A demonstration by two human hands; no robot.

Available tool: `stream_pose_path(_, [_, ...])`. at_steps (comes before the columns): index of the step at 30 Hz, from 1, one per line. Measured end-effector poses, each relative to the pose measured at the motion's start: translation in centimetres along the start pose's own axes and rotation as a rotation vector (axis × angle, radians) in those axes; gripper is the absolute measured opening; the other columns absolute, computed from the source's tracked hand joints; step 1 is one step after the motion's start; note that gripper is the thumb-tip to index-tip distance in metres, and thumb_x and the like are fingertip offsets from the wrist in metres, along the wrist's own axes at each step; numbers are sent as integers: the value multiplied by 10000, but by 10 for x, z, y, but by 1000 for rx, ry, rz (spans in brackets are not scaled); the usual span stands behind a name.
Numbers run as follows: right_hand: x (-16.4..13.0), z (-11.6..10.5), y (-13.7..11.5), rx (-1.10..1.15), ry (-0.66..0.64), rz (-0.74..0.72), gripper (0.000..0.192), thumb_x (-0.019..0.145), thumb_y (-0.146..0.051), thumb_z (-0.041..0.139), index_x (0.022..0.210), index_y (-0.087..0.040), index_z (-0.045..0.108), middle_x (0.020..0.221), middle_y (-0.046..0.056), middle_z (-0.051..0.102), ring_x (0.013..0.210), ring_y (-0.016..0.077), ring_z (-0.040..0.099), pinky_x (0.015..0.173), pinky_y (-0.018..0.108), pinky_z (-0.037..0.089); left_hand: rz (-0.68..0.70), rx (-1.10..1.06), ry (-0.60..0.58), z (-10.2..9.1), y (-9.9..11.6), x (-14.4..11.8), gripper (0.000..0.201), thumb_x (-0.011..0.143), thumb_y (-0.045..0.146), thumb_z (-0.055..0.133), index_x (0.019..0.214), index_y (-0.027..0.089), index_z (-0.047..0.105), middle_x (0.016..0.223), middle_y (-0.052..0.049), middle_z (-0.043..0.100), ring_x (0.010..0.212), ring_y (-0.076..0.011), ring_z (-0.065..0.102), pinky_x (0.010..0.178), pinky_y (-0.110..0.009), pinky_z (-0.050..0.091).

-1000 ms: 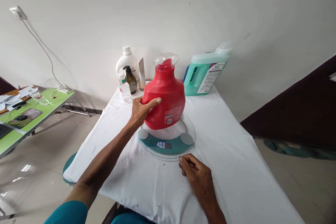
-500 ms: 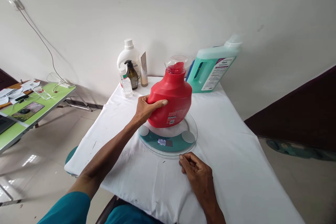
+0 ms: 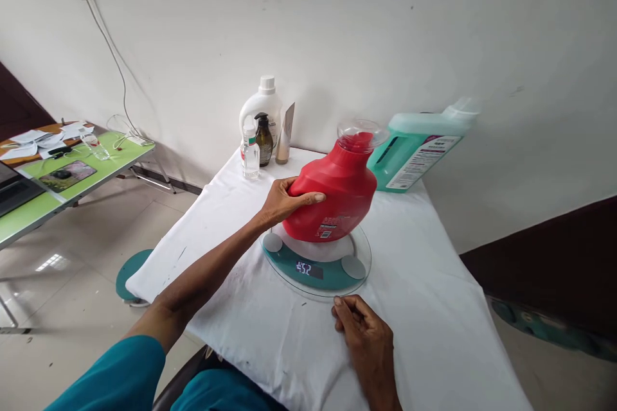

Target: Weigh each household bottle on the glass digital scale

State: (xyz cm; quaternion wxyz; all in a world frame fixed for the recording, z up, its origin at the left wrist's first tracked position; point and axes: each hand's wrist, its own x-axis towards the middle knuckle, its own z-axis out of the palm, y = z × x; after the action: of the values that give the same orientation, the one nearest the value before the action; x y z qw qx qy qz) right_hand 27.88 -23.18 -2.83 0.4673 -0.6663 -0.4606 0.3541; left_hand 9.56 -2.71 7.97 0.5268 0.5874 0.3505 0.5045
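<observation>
The white-clothed table [image 3: 434, 308] carries the glass scale [image 3: 316, 263]. The red jug [image 3: 337, 192] rests on its platform; the display is lit, so placement appears complete. The left hand [image 3: 284, 199] wraps the jug; release remains. The right hand [image 3: 364, 327], loosely curled and empty, rests beside the scale.

Lighting: bright, even daylight; you get soft, faint shadows only, one under the cable [image 3: 113, 54] at upper left. Glare: pale reflections on the floor [image 3: 53, 263] at lower left and on the glass scale [image 3: 315, 266] at centre. Blur: the green jug [image 3: 419, 151] at right is smeared. Distortion: wide-angle bending tilts your wall and table [image 3: 434, 308] edges toward the frame's corners. Centre stays sharp.
</observation>
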Motion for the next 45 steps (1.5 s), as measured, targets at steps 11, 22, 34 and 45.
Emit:
stream_pose_path(11, [3, -3, 0, -48, -58, -42, 466, 908, -655, 642, 708, -236, 606, 628, 12, 633, 585, 169, 601, 582, 250, 496, 135, 298, 535, -53, -61, -30, 554, 1007, 688, 476, 715, 217, 484, 701, 16, 481, 704, -147, 456, 712, -294, 395])
stream_pose_path(22, [1, -1, -2, -37, -36, -5, 483, 898, -678, 641, 691, -244, 590, 590, 1, 596, 596, 175, 593, 561, 249, 472, -54, 218, 528, -76, -105, -23, 549, 944, 648, 575, 642, 219, 412, 633, 28, 408, 601, -119, 340, 573, -283, 288])
stream_pose_path(34, [2, -1, -4, -39, -43, 0, 467, 901, -659, 631, 691, -245, 581, 618, -2, 601, 582, 162, 573, 555, 250, 462, -58, 293, 480, -73, -96, -28, 491, 932, 587, 562, 639, 217, 429, 611, 33, 420, 602, -119, 348, 597, -292, 291])
stream_pose_path(45, [2, 0, -5, -56, -43, 1, 469, 900, -661, 628, 691, -244, 584, 611, -4, 596, 580, 164, 576, 558, 251, 463, -77, 337, 445, -72, -92, -30, 477, 941, 563, 535, 630, 215, 434, 597, 36, 411, 591, -116, 348, 602, -296, 293])
